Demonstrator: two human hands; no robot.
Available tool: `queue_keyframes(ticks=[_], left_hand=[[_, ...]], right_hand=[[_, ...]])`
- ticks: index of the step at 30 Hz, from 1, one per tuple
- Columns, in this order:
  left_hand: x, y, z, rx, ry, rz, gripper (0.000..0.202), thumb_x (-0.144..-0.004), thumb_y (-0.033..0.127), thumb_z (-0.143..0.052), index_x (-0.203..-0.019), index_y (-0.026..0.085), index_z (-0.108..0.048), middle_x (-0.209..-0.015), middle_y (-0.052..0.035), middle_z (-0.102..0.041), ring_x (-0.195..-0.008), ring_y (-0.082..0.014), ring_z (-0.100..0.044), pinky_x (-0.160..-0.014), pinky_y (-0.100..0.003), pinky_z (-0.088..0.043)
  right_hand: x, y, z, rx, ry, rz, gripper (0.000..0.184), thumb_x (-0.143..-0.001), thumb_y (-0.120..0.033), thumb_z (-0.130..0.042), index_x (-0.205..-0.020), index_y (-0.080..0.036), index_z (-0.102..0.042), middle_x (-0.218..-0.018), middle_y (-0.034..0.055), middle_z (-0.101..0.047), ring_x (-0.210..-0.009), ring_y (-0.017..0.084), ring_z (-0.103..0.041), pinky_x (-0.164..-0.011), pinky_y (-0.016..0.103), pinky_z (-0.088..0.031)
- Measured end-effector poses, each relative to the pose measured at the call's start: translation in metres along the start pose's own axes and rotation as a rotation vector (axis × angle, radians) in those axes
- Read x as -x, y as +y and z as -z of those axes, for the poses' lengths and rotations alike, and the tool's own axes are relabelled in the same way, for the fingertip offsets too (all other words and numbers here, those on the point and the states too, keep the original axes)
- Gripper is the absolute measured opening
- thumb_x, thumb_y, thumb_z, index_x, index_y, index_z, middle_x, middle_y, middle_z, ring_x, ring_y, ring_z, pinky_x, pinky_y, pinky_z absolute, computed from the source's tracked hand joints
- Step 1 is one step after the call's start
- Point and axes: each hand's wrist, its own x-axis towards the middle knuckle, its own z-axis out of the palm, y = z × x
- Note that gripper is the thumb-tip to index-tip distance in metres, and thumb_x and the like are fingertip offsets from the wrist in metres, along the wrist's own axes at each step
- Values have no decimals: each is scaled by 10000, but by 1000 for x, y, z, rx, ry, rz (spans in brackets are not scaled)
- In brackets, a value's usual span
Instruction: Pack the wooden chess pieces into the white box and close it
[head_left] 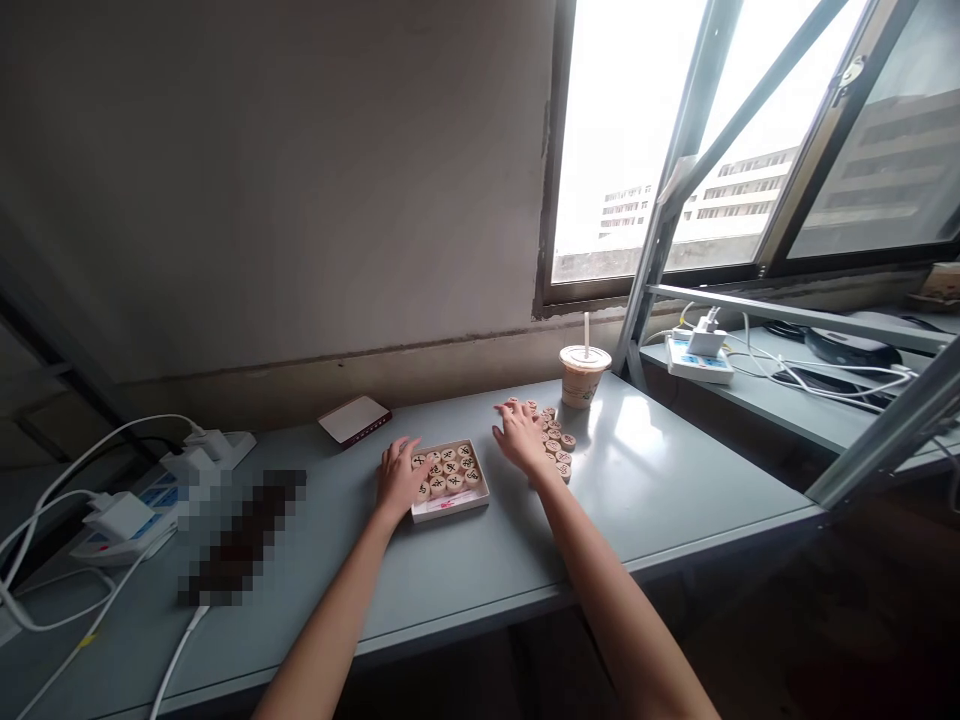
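My left hand (402, 480) lies at the left edge of a shallow open box (451, 508), fingers apart and thumb reaching over its inside. Rows of round wooden Chinese chess pieces (450, 468) with dark characters sit in the box. To the right, my right hand (519, 437) is spread over a loose group of chess pieces (554, 446) on the table (645, 480), covering some of them. These pieces appear to have reddish characters. Whether its fingertips touch any piece I cannot tell.
A lidded drink cup (582, 380) with a straw stands behind the loose pieces. The box lid (355, 420) lies at the back near the wall. Power strips (124, 530) with chargers and cables crowd the left side, beside a pixelated object (244, 540). A metal post (885, 420) borders the right.
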Motion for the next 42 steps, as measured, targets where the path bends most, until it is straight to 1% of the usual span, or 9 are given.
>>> queue_keyframes(ticks=[4, 7, 12, 16, 20, 25, 30, 37, 42], left_hand=[[-1, -4, 6, 5, 48, 69, 290, -839, 305, -538, -1094, 208, -634, -1204, -90, -552, -1119, -277, -494, -947, -409, -404], [-1, -3, 7, 19, 40, 98, 216, -829, 266, -540, -993, 204, -666, -1123, -80, -583, -1075, -257, -508, -926, -383, -412], [-2, -4, 7, 1, 43, 110, 197, -836, 265, -519, -949, 204, -668, -1073, -75, -600, -1057, -249, -507, -910, -369, -407], [-1, -6, 6, 8, 40, 80, 201, -852, 255, -493, -945, 199, -663, -1030, -72, -602, -1039, -232, -515, -905, -340, -413], [-2, -8, 5, 29, 29, 45, 198, -863, 240, -475, -942, 191, -651, -991, -73, -595, -1012, -211, -532, -897, -305, -424], [-3, -8, 4, 36, 17, 48, 202, -873, 241, -455, -933, 187, -640, -995, -81, -590, -1017, -221, -532, -884, -317, -436], [-4, -9, 3, 34, 21, 40, 194, -871, 242, -453, -920, 193, -635, -996, -79, -590, -1022, -222, -530, -869, -320, -444], [-4, -10, 4, 35, 7, 28, 203, -870, 243, -440, -923, 195, -631, -991, -80, -587, -1022, -222, -530, -882, -325, -444], [-4, -13, 2, 20, 22, 8, 208, -865, 244, -436, -931, 215, -631, -979, -71, -584, -1000, -224, -540, -871, -333, -453]], right_hand=[[-13, 11, -18, 211, -72, -38, 499, -893, -223, -356, -1365, -69, -406, -1454, 197, -336, -1346, 335, -232, -1051, 594, -133], [-10, 14, -18, 275, -15, 72, 441, -875, -117, -303, -1245, -100, -543, -1362, 188, -467, -1289, 321, -331, -1050, 589, -94], [-5, 17, -2, 193, -8, 76, 293, -858, -131, -395, -861, -161, -687, -930, 140, -681, -952, 274, -573, -969, 492, -258], [-4, 9, 14, -201, -125, 82, 220, -828, -325, -544, -911, -188, -695, -913, 95, -692, -857, 245, -608, -832, 404, -405], [8, -24, 26, -760, -333, 370, 349, -775, -425, -612, -1045, -209, -659, -1021, 61, -674, -841, 178, -618, -727, 289, -467], [29, -63, 9, -804, -537, 637, 214, -749, -273, -649, -944, -194, -689, -879, 34, -677, -745, 139, -611, -678, 249, -477], [32, -65, -8, -765, -504, 713, 241, -747, -185, -660, -988, -184, -677, -828, 27, -654, -701, 117, -589, -667, 230, -467], [33, -64, -2, -618, -323, 742, 53, -726, -118, -682, -737, -169, -672, -829, 26, -591, -707, 111, -521, -651, 219, -417], [35, -64, -4, -548, -302, 776, 99, -744, -107, -660, -725, -191, -708, -794, 17, -612, -740, 122, -533, -664, 218, -390]])
